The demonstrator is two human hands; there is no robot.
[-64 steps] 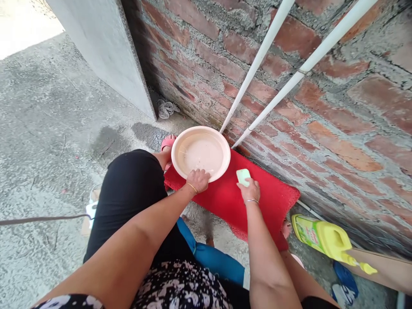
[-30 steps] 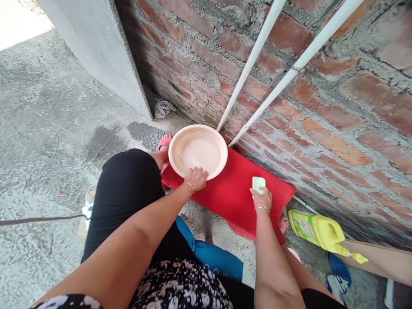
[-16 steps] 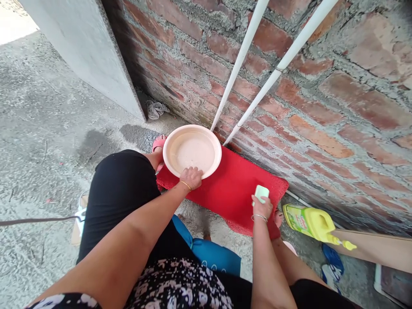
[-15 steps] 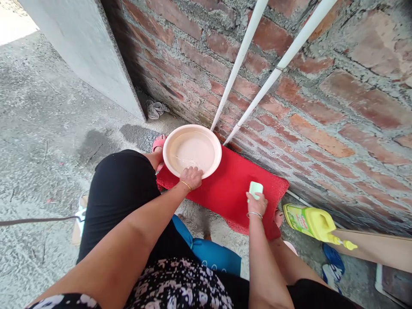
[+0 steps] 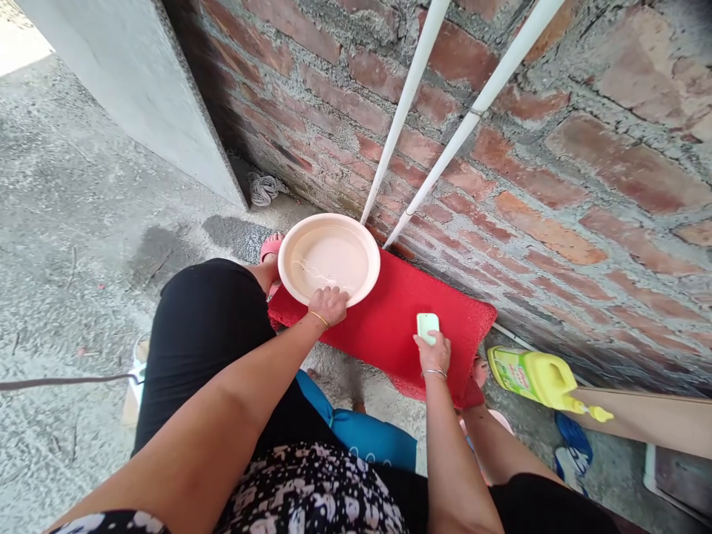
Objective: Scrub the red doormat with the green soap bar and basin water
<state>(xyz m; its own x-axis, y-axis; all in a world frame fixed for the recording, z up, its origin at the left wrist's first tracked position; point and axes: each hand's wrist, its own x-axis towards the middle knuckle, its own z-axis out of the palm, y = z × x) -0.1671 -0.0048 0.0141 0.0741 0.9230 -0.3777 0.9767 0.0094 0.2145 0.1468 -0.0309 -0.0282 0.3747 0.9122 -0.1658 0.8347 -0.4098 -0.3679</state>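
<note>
A pale pink basin (image 5: 328, 256) with water in it stands on the left end of a red cloth mat (image 5: 383, 319). My left hand (image 5: 329, 304) is closed over the basin's near rim, fingers on the inside. My right hand (image 5: 434, 350) is wrapped round a pale green rounded block (image 5: 428, 327), about hand-sized, perhaps a scrubbing brush. Its underside faces the mat and is hidden, so I cannot tell whether bristles are there. The block is over the mat's right half, and I cannot tell how hard it presses.
A yellow detergent bottle (image 5: 534, 378) lies right of the mat. Two white pipes (image 5: 406, 111) run down the brick wall (image 5: 534, 208) behind. A bundled grey rag (image 5: 265, 189) sits near the grey slab (image 5: 167, 96). Blue-and-white footwear (image 5: 572, 449) lies lower right.
My right hand has moved a little left across the mat with the pale green block. My left hand stays on the basin's rim. The whole view has shifted slightly.
</note>
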